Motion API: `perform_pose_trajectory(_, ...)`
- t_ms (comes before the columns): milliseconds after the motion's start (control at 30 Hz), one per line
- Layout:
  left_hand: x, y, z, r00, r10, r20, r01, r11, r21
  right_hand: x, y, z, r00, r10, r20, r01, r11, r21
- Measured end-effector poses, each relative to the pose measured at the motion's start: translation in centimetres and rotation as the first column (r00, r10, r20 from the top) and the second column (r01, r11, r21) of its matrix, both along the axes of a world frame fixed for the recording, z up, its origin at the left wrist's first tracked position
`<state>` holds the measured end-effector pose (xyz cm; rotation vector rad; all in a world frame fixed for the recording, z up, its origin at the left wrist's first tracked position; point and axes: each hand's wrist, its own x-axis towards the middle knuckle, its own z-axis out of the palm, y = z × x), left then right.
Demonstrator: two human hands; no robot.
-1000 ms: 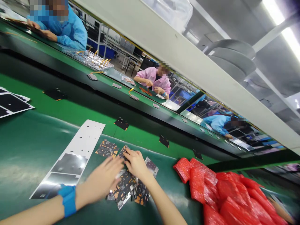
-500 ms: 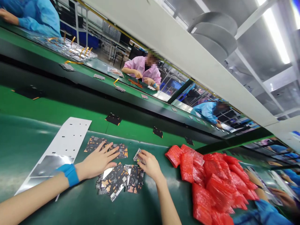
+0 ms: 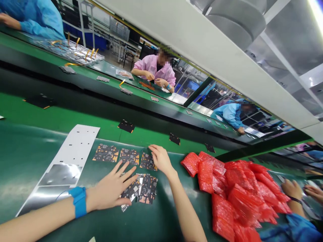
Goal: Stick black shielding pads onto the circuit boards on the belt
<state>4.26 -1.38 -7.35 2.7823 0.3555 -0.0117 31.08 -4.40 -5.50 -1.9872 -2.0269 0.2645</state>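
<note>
Small black-and-orange circuit pieces, in two groups on the dark green mat (image 3: 166, 218): a loose pile (image 3: 141, 190) at centre, and at its 12 o'clock a row of three laid flat side by side, first (image 3: 106, 153), second (image 3: 129, 156), third (image 3: 147, 162). Judged step: dealing pieces from pile to row. Right hand (image 3: 160, 159) at 3 o'clock of the third piece, fingers flat and close together, pressing its edge down, pinching nothing. Left hand (image 3: 113, 188) spread wide, palm down on the pile's 9 o'clock side, holding it steady. Next move likely calls for lifting one piece off the pile without dragging its neighbours.

White backing sheet (image 3: 75, 148) at 9 o'clock of the row, red bags (image 3: 234, 191) at 3 o'clock.

Half a second ago: only two pieces in the row, right hand lower and pinching one small piece.
</note>
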Motion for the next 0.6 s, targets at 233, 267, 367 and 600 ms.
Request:
perform_pose_trajectory(233,-0.9,-2.4,-0.9,0.989,-0.042,-0.141,0.032,0.997,-0.072,-5.1,-9.0,-1.1,0.991,0.096,-0.088,-0.105,0.990,-0.096)
perform_pose_trajectory(267,-1.0,-2.7,-0.9,0.987,-0.043,-0.157,0.031,0.997,-0.075,-5.8,-10.4,-1.6,0.993,0.073,-0.094,-0.082,0.992,-0.100)
perform_pose_trajectory(367,-1.7,-3.8,-1.2,0.978,-0.048,-0.201,0.029,0.995,-0.099,-7.1,-13.4,-2.8,0.995,0.016,-0.096,-0.024,0.995,-0.092)
perform_pose_trajectory(600,-5.3,-4.9,-1.6,0.997,-0.072,0.020,0.074,0.992,-0.104,-6.3,-16.6,-4.7,0.983,-0.175,-0.058,0.171,0.983,-0.069)
